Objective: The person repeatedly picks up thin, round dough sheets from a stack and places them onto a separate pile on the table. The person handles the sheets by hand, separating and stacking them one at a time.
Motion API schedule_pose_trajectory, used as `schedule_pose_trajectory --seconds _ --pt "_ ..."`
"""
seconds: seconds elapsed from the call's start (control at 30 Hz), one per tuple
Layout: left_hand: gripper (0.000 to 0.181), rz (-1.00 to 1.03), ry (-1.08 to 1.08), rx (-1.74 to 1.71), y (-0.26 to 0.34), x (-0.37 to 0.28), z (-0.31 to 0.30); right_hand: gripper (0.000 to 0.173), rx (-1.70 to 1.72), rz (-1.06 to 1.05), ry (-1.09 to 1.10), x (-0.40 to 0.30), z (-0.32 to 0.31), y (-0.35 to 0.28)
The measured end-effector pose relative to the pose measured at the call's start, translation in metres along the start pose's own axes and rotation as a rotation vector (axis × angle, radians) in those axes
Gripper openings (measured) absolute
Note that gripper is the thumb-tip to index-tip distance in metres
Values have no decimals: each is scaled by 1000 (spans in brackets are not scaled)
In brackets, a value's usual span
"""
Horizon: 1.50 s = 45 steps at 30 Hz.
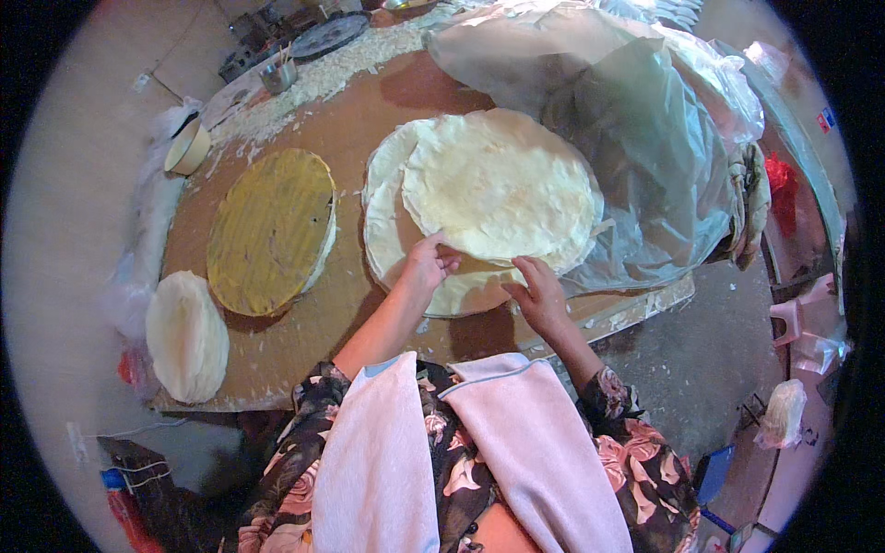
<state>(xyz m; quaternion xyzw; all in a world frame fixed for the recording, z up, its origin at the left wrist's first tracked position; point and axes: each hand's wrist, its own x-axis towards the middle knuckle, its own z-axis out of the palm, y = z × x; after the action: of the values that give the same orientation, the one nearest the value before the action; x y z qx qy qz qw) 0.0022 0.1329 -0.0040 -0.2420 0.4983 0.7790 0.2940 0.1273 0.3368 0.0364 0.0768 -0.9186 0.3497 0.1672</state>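
A pale round flatbread (498,186) lies off-centre on top of a wider flatbread stack (384,200), leaving the stack's left and near sides showing. My left hand (430,264) has its fingers curled at the near left edge of the upper flatbread and appears to pinch it. To the right, my right hand (541,289) has its fingertips at the same near edge, thumb held apart with nothing visible between thumb and fingers. A narrow gap shows under this edge between the two hands.
A yellowish round board (271,231) lies left on the wooden table (346,276), beside a pale dough-like stack (187,336). A large plastic sheet (650,173) covers the right side. Behind are a metal cup (278,76), a cream bowl (188,148) and scattered flakes (332,76).
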Motion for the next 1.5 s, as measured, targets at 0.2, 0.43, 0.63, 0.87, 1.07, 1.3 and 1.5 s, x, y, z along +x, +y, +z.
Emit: schedule_pose_trajectory --seconds 0.2,0.43,0.63,0.87,1.07,1.3,1.5 --pt "30 280 -13 -34 -2 26 14 45 -41 -105 -4 32 -3 16" --pt "39 587 -294 -5 100 -36 96 37 -219 -197 157 71 -44 8" --pt "41 425 -249 -344 66 -34 7 12 -335 -383 -178 77 -29 -21" --pt "41 157 -332 -380 -39 -39 -51 26 -10 -250 -468 63 31 -23" --pt "41 261 -416 -340 -18 -34 -37 33 307 -111 -370 81 39 -18" --pt "28 133 -335 -434 -15 -42 -28 28 -62 -79 -342 77 56 -5" --pt "22 133 -198 -340 -53 -7 -39 45 -435 -363 -365 66 62 -45"
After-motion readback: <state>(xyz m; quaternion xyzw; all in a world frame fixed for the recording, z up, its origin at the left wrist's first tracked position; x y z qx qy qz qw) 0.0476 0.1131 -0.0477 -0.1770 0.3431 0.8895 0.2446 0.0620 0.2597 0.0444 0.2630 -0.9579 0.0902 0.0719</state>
